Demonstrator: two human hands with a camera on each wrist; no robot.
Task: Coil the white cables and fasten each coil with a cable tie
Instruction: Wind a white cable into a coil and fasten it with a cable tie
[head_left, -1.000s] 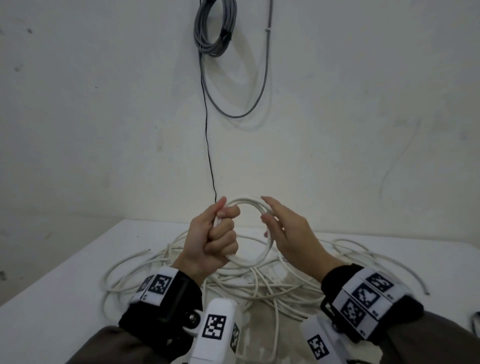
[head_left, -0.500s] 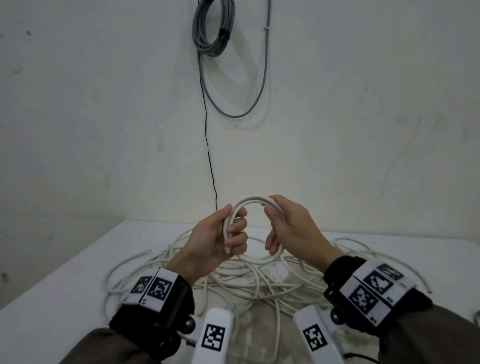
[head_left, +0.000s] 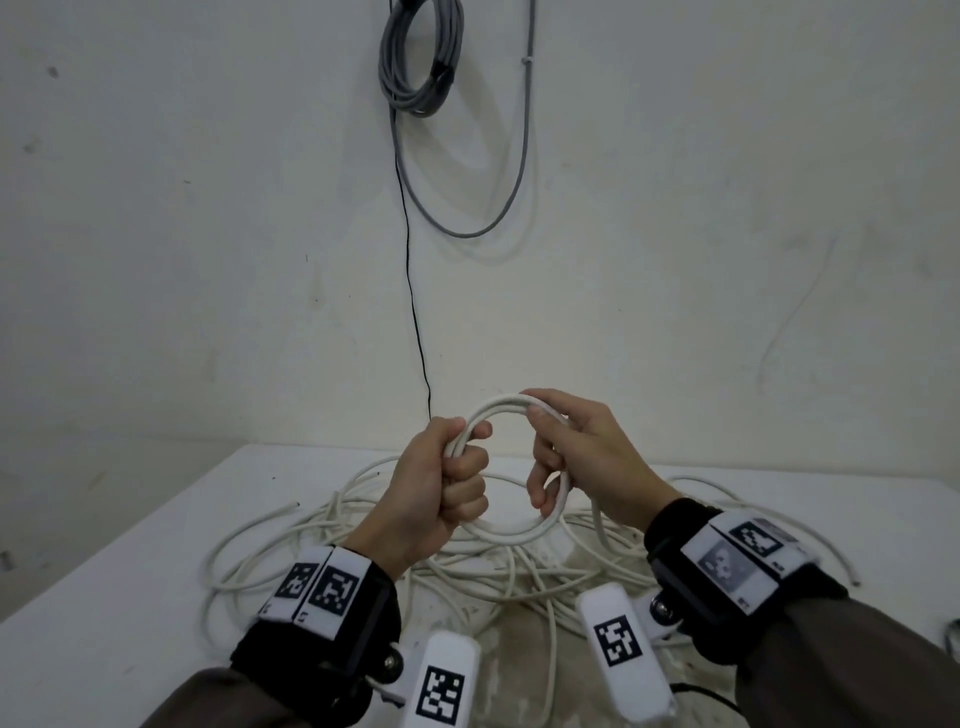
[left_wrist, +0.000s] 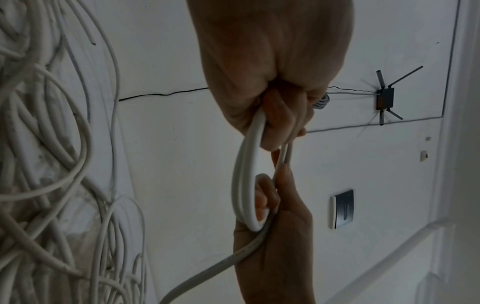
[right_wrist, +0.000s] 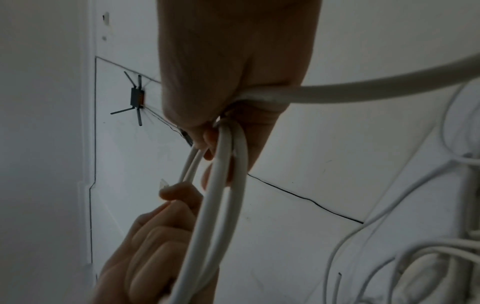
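Note:
A small coil of white cable (head_left: 511, 530) hangs in the air above the table, held between both hands. My left hand (head_left: 447, 486) grips the coil's left side in a fist, fingers wrapped round the strands (left_wrist: 244, 185). My right hand (head_left: 576, 457) holds the right side, thumb on the top arc and fingers curled through the loop (right_wrist: 221, 185). From the right hand a free length of the cable (right_wrist: 376, 90) trails down to a loose tangle of white cables (head_left: 363, 545) on the table. No cable tie shows in any view.
The white table (head_left: 104, 597) stands against a pale wall. A grey coiled cable (head_left: 421, 57) hangs on the wall above, and a thin black wire (head_left: 413, 291) runs down to the table. A black router (left_wrist: 384, 98) is mounted on the wall.
The left hand's grip has tightened into a full fist on the coil. The right hand's fingers slid through the loop and closed on its right side, and the coil shifted slightly right.

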